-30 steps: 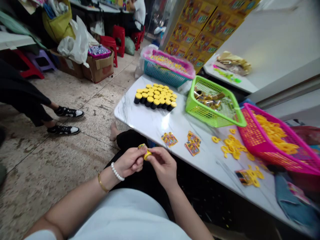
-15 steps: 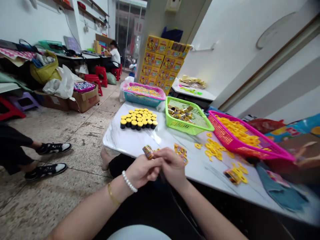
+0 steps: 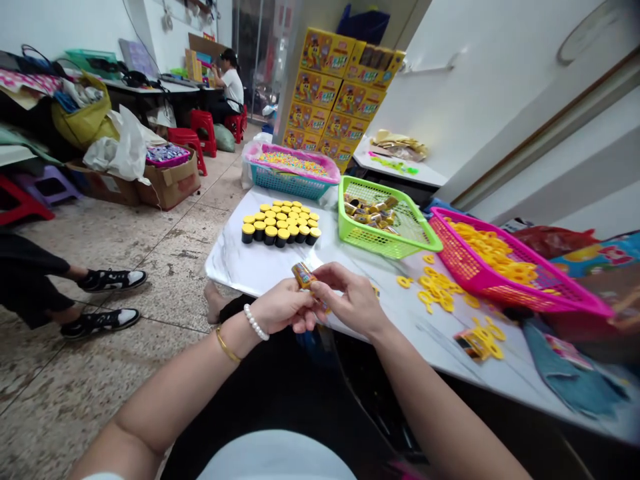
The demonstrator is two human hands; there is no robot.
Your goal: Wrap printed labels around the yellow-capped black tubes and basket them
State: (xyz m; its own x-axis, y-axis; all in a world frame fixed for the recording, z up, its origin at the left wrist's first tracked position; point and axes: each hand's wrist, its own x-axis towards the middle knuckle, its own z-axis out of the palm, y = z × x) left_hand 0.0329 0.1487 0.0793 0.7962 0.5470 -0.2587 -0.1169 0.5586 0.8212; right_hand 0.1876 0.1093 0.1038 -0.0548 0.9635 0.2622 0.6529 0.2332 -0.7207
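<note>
A small cylindrical bottle with a shiny printed gold-brown wrap [image 3: 303, 275] is tilted between my two hands just over the table's near edge. Closed around it is my left hand [image 3: 283, 308], which wears a pearl bracelet. My right hand [image 3: 354, 299] pinches at its lower end, thumb on the wrap; the fingers hide that end. Beyond my hands stand several black bottles with yellow caps [image 3: 281, 223], grouped upright. Loose yellow plastic rings [image 3: 437, 291] lie right of my right hand, and a printed wrap piece [image 3: 471, 345] rests farther right among more rings.
A green basket [image 3: 387, 245] holds wrapped bottles, a pink basket [image 3: 520, 303] yellow rings, and a blue basket [image 3: 290, 183] small colourful pieces. Printed yellow boxes [image 3: 325, 90] are stacked behind. Blue cloth [image 3: 565, 373] lies at right. A person [image 3: 231, 87] sits far off; another's legs [image 3: 35, 280] show left.
The bottle and both hands have risen slightly in view. My right hand has shifted its thumb onto the wrap. The head view has tilted a little downward.
</note>
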